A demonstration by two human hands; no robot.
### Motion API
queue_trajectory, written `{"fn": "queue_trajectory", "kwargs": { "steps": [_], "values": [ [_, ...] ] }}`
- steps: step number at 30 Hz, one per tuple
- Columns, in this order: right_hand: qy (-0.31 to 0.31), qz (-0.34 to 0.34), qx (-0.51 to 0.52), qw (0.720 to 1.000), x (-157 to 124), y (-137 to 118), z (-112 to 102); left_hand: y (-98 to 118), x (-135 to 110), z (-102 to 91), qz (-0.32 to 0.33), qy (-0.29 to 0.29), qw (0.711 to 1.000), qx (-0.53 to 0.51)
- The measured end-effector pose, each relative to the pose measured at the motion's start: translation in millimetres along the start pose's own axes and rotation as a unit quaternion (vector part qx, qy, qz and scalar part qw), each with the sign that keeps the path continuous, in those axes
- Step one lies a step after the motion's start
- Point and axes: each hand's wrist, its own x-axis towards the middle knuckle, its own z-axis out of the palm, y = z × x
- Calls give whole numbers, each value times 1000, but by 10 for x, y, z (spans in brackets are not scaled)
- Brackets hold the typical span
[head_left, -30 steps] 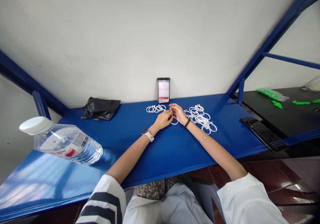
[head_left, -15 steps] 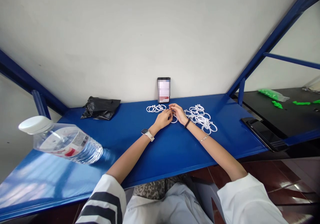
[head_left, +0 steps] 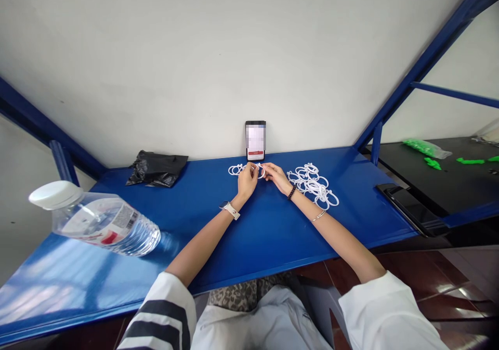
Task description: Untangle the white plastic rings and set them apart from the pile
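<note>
A small white curtain ring (head_left: 262, 175) with a little eyelet is between my two hands, low over the blue table and just in front of the phone. My left hand (head_left: 247, 181) pinches its left side, fingers closed. On the other side, the fingertips of my right hand (head_left: 276, 176) are pressed together at the ring's edge. Several more white rings (head_left: 234, 170) lie in a row to the left, partly covered by my left hand. A loose pile of rings (head_left: 314, 185) is on the table to the right of my right hand.
A phone (head_left: 255, 141) leans upright against the wall. At the left stand a water bottle (head_left: 107, 220) and a crumpled black plastic bag (head_left: 156, 169). A dark flat device (head_left: 405, 209) lies at the right edge, near a black table (head_left: 421, 176) with green pieces.
Both hands have shifted; the left went leftward with the curtain ring, toward the row, and now hides part of it. The right hand followed slightly left. The pile looks unchanged.
</note>
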Motion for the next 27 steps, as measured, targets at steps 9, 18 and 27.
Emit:
{"fn": "queue_trajectory", "kwargs": {
  "steps": [9, 18, 27],
  "values": [
    [16, -14, -35, 999, 41, 70, -22, -16, 24, -3, -23, -29, 992, -122],
    [-12, -3, 37, 999, 5, -11, -37, -38, 87, -52, -47, -143, 969, -197],
    [-62, -28, 22, 997, -26, -50, -37, -21, 88, -90, -41, -192, 958, -211]
  ]
}}
